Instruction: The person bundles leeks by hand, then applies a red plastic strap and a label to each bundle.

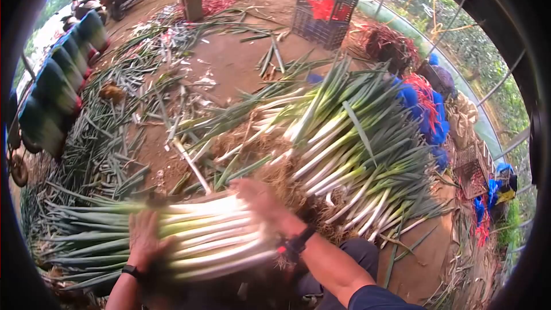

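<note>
A row of long green onions (212, 229) lies side by side in front of me, white stems to the right and green leaves to the left. My left hand (146, 238) rests on them near where white turns green, its fingers spread. Over the root end is my right hand (261, 204), blurred by motion, so its fingers cannot be made out clearly. Just beyond it, a large heap of green onions (356, 138) fans out to the right, with brown roots toward me.
Cut leaves (109, 138) litter the ground at left. A dark crate (324, 14) holding something red stands at the back. Blue bundles with red ties (425, 109) line the right side. Blue-green padded objects (60, 77) stand far left.
</note>
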Action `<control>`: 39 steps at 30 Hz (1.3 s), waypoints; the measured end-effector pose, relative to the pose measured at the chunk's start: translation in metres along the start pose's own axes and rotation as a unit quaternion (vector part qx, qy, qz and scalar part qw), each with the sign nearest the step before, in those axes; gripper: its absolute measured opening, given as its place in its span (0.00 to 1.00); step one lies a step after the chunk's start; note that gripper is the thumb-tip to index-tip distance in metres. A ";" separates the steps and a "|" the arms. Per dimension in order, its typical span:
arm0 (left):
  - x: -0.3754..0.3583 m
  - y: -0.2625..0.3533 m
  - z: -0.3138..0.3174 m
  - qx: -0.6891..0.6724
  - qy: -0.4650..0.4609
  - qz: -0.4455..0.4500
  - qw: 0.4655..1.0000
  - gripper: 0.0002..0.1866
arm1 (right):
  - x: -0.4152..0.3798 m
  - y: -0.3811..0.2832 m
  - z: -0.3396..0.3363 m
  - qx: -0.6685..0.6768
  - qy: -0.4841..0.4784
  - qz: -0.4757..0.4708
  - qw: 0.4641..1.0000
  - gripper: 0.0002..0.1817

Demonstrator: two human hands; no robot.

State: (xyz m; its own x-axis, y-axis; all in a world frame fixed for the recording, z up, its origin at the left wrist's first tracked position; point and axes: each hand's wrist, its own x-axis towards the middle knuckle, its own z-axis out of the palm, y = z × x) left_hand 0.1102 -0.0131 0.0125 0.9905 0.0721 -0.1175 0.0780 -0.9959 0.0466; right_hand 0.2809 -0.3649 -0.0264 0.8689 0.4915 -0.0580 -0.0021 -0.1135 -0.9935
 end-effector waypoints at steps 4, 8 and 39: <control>0.003 0.005 -0.009 -0.010 -0.010 0.000 1.000 0.53 | 0.005 0.039 -0.100 0.108 0.277 0.099 0.950 0.16; 0.004 0.002 -0.006 -0.010 -0.019 -0.007 1.000 0.55 | 0.010 0.192 -0.170 0.229 0.374 0.242 0.865 0.18; 0.004 -0.002 0.001 0.020 0.023 0.021 0.999 0.46 | -0.010 -0.238 0.001 0.498 0.116 -0.298 0.806 0.30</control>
State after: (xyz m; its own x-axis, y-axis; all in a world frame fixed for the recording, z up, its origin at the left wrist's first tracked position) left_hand 0.1142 -0.0107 0.0106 0.9970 0.0315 -0.0710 0.0323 -0.9994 0.0103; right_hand 0.2720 -0.3417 0.2101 0.9313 0.0145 0.3641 0.1540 0.8899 -0.4293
